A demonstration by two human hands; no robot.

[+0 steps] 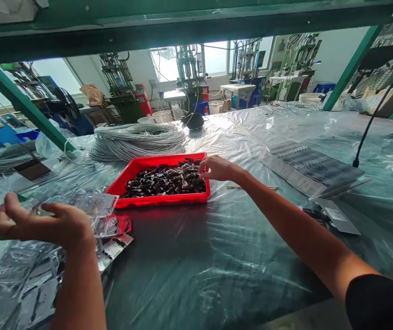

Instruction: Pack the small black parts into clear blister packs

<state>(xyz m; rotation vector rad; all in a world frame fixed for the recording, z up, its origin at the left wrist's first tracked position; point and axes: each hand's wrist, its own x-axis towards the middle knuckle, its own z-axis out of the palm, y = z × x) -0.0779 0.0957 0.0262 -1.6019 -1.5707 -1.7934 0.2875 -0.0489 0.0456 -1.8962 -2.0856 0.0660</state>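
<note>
My right hand (221,168) is over the right end of a red tray (162,200), its fingers bent together in a pinch. Whatever they hold, if anything, is too small to make out. Many small black parts (165,179), perhaps cable connectors, fill the tray in a loose heap. On the left, my left hand (41,222) is raised with its fingers apart and nothing in it. Beneath and beside it lies a pile of clear plastic packs (38,275), some with dark items inside. A few of these packs lean close to the tray's left corner.
Coils of grey cable (138,143) lie behind the tray. A stack of flat packs (302,167) lies to the right, near a white card (337,215). A thin stick (232,187) passes behind my right forearm. A green beam (196,27) crosses overhead; a black cable (371,119) hangs at right.
</note>
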